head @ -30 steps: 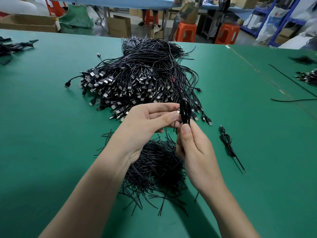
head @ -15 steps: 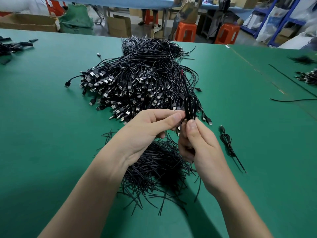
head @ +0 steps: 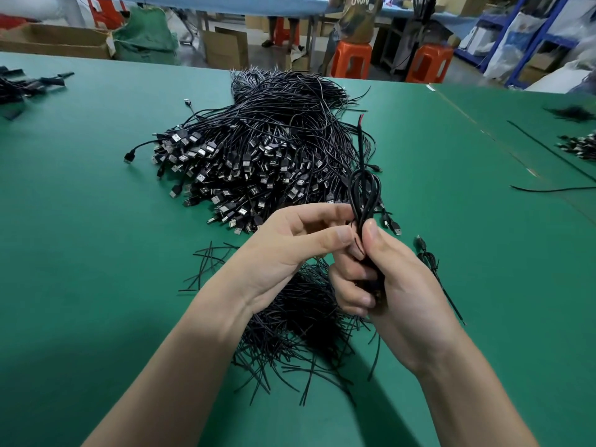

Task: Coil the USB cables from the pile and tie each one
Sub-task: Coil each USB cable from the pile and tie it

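Pinching a coil (head: 364, 195) at its waist, the right hand (head: 396, 285) has its grip pressed together on the loops at centre frame, while the left hand (head: 290, 250) closes thumb and fingers on the same strands. The tail (head: 360, 137) points to 12 o'clock, loose. If the right grip slackens, the loops could spring open; that tail could also snag the pile (head: 258, 150) at 11 o'clock. Ties (head: 296, 317) lie on the counter (head: 80, 253) beneath the hands. At 10 o'clock, a box's (head: 54, 41) contents cannot be seen.

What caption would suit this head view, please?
Both hands, left and right, pinch a coiled USB cable above the pile.
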